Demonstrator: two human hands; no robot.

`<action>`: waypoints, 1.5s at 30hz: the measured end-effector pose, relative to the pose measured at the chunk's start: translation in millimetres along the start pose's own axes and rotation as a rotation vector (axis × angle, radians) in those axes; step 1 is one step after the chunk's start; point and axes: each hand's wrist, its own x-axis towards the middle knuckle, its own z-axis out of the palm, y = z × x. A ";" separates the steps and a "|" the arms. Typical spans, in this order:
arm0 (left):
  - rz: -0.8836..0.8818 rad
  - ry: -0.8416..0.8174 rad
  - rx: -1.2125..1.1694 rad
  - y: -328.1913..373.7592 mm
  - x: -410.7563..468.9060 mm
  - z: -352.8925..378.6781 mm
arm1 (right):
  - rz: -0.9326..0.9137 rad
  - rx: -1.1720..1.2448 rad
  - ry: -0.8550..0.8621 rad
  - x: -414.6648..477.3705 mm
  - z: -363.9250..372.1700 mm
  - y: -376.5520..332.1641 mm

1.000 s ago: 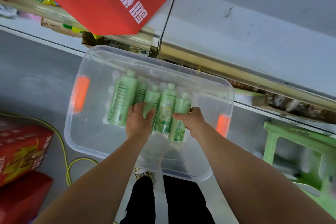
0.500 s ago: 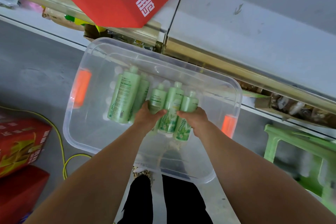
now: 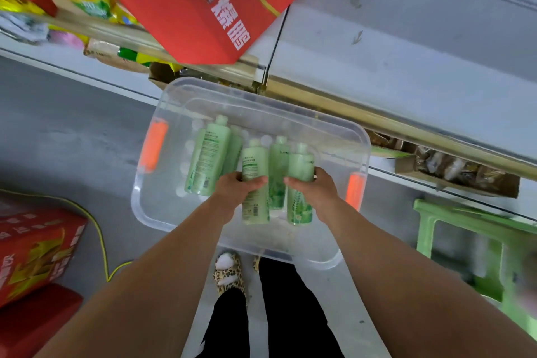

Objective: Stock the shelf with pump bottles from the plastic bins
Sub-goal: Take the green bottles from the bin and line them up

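Down on floor, by grey shelf [image 3: 406, 67]: clear bin [image 3: 174, 212] with orange handles. Left hand [image 3: 236, 187] wraps round green bottle [image 3: 255, 160]. Right hand [image 3: 313, 187] wraps round second green bottle [image 3: 300, 206]. Third bottle [image 3: 277, 166] sits squeezed between them; cannot tell which hand holds it. Hands close together, not touching. Two more bottles [image 3: 207, 154] lie in bin, left side. Green stool [image 3: 465, 227] at right. Yellow cord [image 3: 98, 229] on floor at left.
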 end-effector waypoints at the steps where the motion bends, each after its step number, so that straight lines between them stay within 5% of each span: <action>1: 0.016 -0.008 -0.027 4.8 -11.5 -4.1 | -0.014 0.023 -0.010 -10.2 -2.9 -5.1; 13: 0.181 -0.339 -0.409 58.5 -174.0 -42.6 | -0.311 0.313 0.071 -185.5 -35.1 -85.6; 21: 0.300 -0.647 -0.465 102.1 -286.3 -27.3 | -0.526 0.453 0.189 -306.2 -101.7 -131.4; 33: 0.826 -0.608 -0.107 201.6 -378.9 42.6 | -0.826 0.566 0.206 -403.4 -239.0 -203.3; 45: 1.026 -0.693 -0.101 294.8 -406.6 161.7 | -0.990 0.575 0.417 -381.7 -431.2 -269.4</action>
